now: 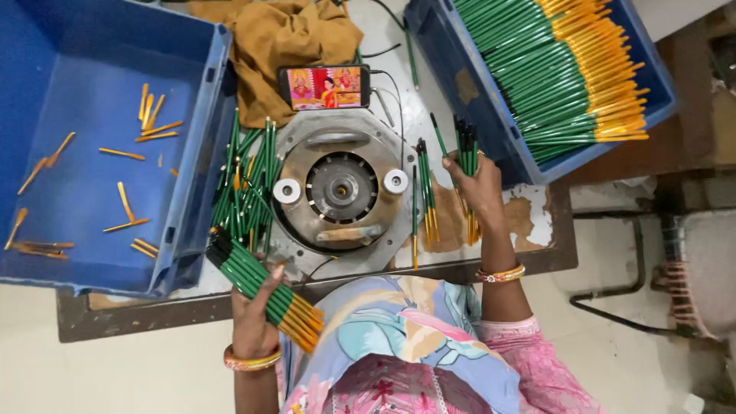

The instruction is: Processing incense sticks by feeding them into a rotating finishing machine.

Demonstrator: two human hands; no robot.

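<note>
Your left hand (257, 310) is clamped around a thick bundle of green pens with orange ends (264, 287), near edge of the surface (491, 264). Bundle's long axis runs diagonally, dark tips far-left, orange ends near-right toward your body.

Your right hand (479, 188) is closed on a smaller upright clutch of green pens (464, 146), tips pointing far, orange ends hanging below the palm.

Between the hands sits the round grey metal machine plate with a central hub and two white rollers (341, 188). A loose heap of green pens (249, 184) lies just left of it, directly far of your left hand, so that hand is nearer the heap. A few pens (425, 188) lie lengthwise just left of your right hand.

Blue plastic crate with scattered orange caps (84, 146) at left. Second blue crate packed with stacked green-and-orange pens (567, 69) far right. Phone with lit screen (326, 87) and a brown cloth (287, 38) beyond the plate.
</note>
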